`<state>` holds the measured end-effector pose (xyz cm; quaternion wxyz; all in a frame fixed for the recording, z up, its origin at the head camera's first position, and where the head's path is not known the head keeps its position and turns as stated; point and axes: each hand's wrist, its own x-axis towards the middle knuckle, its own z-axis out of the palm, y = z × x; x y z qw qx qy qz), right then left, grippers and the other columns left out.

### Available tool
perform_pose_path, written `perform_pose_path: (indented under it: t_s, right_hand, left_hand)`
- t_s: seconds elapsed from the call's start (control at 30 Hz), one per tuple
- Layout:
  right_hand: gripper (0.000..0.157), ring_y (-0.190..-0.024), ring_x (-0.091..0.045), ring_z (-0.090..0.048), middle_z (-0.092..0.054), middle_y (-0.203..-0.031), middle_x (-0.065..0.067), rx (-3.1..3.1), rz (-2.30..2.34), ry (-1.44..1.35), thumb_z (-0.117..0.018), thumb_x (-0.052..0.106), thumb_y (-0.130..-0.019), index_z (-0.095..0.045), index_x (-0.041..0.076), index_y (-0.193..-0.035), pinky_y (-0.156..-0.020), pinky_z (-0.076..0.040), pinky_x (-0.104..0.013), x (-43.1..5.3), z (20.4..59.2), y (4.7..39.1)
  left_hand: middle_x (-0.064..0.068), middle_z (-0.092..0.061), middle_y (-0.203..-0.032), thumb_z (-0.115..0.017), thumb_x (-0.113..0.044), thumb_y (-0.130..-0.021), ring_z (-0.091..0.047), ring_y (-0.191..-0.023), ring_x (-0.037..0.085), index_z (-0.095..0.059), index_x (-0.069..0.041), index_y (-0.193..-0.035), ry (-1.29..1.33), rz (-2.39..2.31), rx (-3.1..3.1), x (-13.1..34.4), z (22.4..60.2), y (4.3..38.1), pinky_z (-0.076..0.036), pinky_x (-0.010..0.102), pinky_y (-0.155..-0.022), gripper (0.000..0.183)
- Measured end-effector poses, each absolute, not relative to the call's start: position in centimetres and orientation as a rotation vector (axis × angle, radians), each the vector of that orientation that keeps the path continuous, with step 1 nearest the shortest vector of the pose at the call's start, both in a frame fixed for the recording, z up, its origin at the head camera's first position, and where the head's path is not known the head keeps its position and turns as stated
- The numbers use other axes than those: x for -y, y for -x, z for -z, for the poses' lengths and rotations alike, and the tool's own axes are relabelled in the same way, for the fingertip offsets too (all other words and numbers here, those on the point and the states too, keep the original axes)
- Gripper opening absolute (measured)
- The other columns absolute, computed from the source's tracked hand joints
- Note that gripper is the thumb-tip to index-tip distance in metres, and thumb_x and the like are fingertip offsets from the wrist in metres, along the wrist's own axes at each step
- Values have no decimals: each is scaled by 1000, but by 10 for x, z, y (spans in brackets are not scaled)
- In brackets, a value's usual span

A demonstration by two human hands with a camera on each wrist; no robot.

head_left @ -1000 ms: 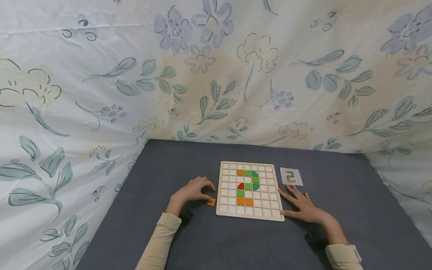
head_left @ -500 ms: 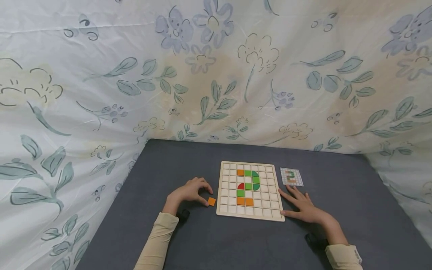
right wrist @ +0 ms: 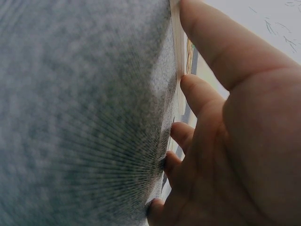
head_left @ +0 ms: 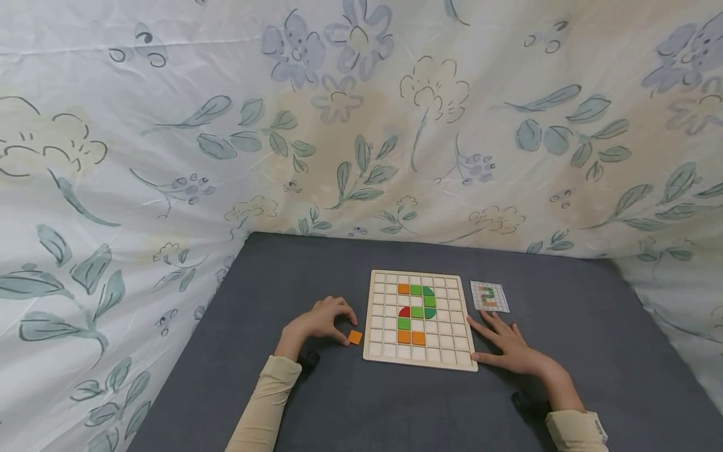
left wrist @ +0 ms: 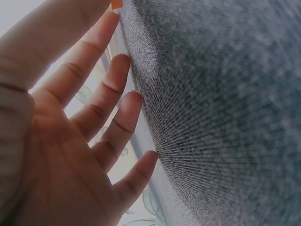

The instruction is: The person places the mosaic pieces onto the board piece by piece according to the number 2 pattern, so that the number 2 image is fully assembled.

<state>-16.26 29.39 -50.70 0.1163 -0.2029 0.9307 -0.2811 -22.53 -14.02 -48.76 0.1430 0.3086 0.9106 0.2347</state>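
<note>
A wooden grid board (head_left: 391,358) lies on the dark table, with orange, green and red tiles (head_left: 417,312) forming a 2-like figure among white squares. To its left lies a loose orange square tile (head_left: 355,338). My left hand (head_left: 317,321) rests beside that tile, fingers loosely bent and spread, thumb tip at its left edge; whether they touch is too small to tell. In the left wrist view the palm (left wrist: 66,165) holds nothing, and a bit of orange tile (left wrist: 116,4) shows past the thumb. My right hand (head_left: 511,346) touches the board's right edge with thumb and index finger.
A small pattern card (head_left: 489,296) printed with the same kind of figure lies right of the board, just beyond the right fingertips. The dark table cloth (head_left: 361,408) spreads around. Floral curtains (head_left: 361,125) close off the back and sides.
My left hand has drawn back slightly to the left. The orange tile, partly covered by the thumb before, now shows fully and has turned a little. The right hand stays at the board.
</note>
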Motion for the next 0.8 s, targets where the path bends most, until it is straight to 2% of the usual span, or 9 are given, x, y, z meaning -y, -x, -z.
perform_pose_path:
  t_s: [0.3,0.8]
  right_hand:
    - [76,-133,-55,-3,-12,-150,-29,-2732,829,591,-65,41,-83,-30,17,-146,-95,6,-74,-293,510,161]
    - [75,-134,-54,3,-8,-149,-31,-2732,899,622,-65,40,-83,-30,20,-147,-94,7,-75,-292,511,160]
  left_hand:
    - [-5,-51,-101,-82,-30,-68,-38,-90,14,-68,-25,-88,-918,-693,-2623,139,488,225,-31,46,-92,25]
    - [-5,-51,-100,-82,-30,-69,-39,-90,14,-68,-26,-86,-918,-700,-2625,141,488,226,-30,47,-92,23]
